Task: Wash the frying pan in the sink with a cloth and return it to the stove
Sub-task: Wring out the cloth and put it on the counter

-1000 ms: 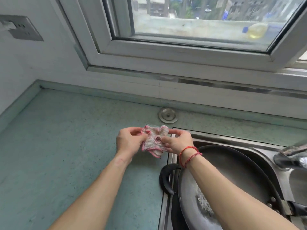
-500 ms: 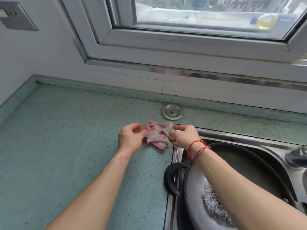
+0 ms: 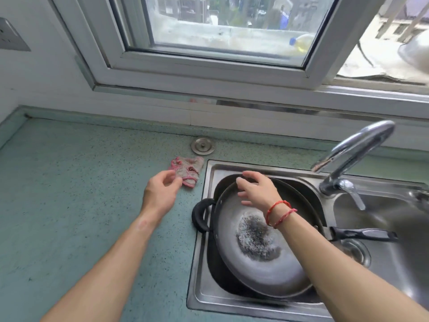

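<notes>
Resting tilted in the left basin of the sink (image 3: pixel 197 287), frying pan (image 3: pixel 255 270), head view. Long axis runs left-right: long handle (image 3: pixel 362 234) points right, loop handle (image 3: pixel 200 216) sits left over the rim. Judged heavy, rigid and wet-slick; best taken by both handles. Right hand (image 3: pixel 257 191) spread above its far rim, holding nothing. Left hand (image 3: pixel 160 194) loosely open beside the limp cloth (image 3: pixel 188 167) on the counter (image 3: pixel 81 194); contact unclear.

tabletop (image 3: pixel 69 205): teal speckled stone, raised lip along back and left edges | wall (image 3: pixel 46 89): white, grey socket plate (image 3: pixel 9 38) at upper left | window (image 3: pixel 209 75): white frame above back edge, daylight through glass | outside ledge: yellowish bottle (image 3: pixel 299 43)
</notes>
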Demonstrator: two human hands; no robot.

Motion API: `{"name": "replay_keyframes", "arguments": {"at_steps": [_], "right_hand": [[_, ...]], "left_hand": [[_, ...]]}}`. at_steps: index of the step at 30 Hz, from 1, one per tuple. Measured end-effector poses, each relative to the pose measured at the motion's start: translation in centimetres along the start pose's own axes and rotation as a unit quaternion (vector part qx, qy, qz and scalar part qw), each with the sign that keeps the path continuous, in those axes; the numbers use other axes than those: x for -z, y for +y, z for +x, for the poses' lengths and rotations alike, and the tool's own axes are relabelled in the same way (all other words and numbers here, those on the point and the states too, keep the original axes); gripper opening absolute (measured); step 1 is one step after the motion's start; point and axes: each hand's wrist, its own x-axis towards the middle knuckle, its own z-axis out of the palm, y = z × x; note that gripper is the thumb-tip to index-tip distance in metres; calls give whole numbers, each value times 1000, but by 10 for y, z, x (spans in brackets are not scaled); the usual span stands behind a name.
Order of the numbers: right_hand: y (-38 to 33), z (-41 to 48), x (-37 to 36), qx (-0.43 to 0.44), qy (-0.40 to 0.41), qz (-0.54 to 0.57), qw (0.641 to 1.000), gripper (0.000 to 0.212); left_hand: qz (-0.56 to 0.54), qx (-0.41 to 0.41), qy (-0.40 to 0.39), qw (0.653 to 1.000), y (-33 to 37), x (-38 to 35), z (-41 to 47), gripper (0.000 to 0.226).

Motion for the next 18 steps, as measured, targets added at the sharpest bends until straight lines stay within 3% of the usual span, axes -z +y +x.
{"name": "replay_keyframes", "arguments": {"at_steps": [10,18], "right_hand": [[58,-66,126,-33,127,57,990,35],[106,-94,202,-76,209,108,969,31]], "left_hand": [[10,1,-38,999,17,-37,-63,34],[79,21,-22,996,1,-53,-73,39]]}}
